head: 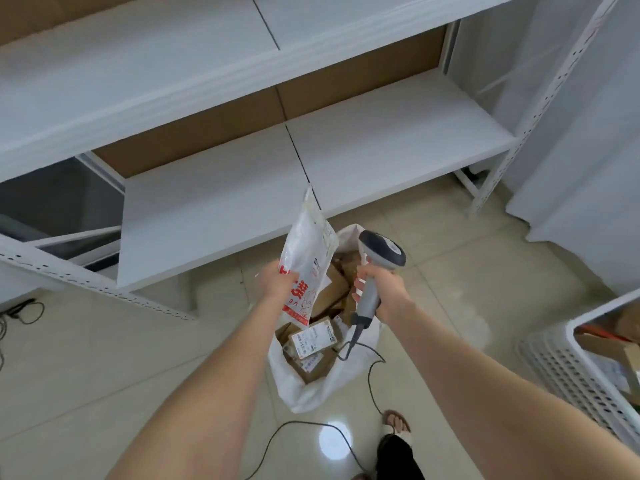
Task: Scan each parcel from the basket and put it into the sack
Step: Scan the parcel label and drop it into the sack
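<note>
1. Arms reach forward and down. The left hand pinches a flat parcel near its lower end and holds it upright above the sack.
2. The right hand is wrapped round the handle of a scanner, whose head sits just right of the parcel.
3. The sack stands open on the floor, with labelled cardboard boxes inside.
4. A basket at the near right holds more boxes.
5. White shelving with perforated uprights and brown backing fills the far side.
6. The parcel is glossy white plastic with red print. The basket is white perforated plastic and the floor is shiny beige tile. A thin dark cable trails from the grey scanner.
</note>
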`<state>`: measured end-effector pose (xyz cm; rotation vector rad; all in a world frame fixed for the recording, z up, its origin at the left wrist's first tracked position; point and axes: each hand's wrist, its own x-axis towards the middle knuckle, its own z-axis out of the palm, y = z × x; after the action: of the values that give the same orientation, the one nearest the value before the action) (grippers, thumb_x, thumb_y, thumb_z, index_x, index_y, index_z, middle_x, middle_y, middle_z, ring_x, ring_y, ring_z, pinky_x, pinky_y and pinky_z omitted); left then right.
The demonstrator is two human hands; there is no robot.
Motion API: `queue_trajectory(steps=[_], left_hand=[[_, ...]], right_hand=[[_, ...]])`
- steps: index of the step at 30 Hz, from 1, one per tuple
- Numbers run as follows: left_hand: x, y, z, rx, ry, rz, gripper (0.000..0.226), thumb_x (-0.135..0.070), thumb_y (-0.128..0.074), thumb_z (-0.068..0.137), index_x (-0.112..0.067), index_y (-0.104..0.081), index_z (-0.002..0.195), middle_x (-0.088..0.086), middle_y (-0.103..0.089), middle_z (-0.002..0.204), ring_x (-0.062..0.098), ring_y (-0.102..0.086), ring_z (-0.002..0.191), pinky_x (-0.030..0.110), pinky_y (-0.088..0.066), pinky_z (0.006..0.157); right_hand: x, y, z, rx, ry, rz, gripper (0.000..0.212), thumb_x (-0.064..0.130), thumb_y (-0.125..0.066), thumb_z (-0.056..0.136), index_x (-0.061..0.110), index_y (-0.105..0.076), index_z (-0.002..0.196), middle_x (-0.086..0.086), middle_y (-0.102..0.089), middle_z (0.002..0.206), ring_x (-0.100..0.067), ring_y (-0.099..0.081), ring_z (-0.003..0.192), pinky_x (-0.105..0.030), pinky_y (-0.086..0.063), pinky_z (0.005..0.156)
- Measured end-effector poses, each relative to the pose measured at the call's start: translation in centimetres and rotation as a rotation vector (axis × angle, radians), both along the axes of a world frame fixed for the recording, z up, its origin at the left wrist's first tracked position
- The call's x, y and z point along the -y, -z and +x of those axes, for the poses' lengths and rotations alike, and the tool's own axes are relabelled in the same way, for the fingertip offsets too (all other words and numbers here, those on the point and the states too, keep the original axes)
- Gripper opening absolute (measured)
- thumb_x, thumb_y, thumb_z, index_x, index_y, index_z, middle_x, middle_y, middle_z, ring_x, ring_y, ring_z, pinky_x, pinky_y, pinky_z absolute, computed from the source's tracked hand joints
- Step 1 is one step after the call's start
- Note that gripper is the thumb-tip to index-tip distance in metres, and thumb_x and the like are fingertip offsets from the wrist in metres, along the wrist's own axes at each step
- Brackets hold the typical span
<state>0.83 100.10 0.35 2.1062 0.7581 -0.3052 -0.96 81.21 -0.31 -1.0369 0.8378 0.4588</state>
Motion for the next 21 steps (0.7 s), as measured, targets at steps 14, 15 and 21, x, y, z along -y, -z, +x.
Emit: queue_trajectory(steps=[14, 15, 21], left_hand=[[-2.6, 26.1, 6.8, -0.261, 0.045, -0.037, 0.029, -0.022, -0.061, 0.092, -0.012, -0.058, 0.12, 0.01, -0.069, 0.109, 0.027, -0.066, 0.093, 0.039, -0.053, 0.084], [-3.1, 27.5, 7.1, -0.301, 0.068, -0.006, 0.033, -0.025, -0.061, 0.092, -0.012, -0.057, 0.122, 0.01, -0.068, 0.111, 0.027, -0.066, 0.096, 0.038, -0.053, 0.084], [-5.1, 30.4, 7.9, -0.376, 0.074, 0.242, 0.079, -0.023, -0.069, 0.084, -0.013, -0.021, 0.146, 0.015, -0.04, 0.141, 0.035, -0.051, 0.12, 0.04, -0.048, 0.085]], right_hand=[[-4.9, 22.1, 7.0, -0.165, -0.053, -0.045, 0.021, 0.008, -0.07, 0.083, 0.012, -0.056, 0.098, -0.014, -0.063, 0.095, -0.026, -0.06, 0.085, -0.044, -0.055, 0.082], [-5.1, 23.1, 7.1, -0.161, -0.05, -0.046, 0.024, 0.009, -0.071, 0.083, 0.012, -0.057, 0.103, -0.014, -0.063, 0.102, -0.026, -0.061, 0.09, -0.044, -0.054, 0.083], [-5.9, 26.0, 6.9, -0.176, -0.035, -0.069, 0.037, 0.007, -0.07, 0.084, 0.012, -0.054, 0.117, -0.01, -0.061, 0.115, -0.024, -0.061, 0.1, -0.043, -0.055, 0.088]])
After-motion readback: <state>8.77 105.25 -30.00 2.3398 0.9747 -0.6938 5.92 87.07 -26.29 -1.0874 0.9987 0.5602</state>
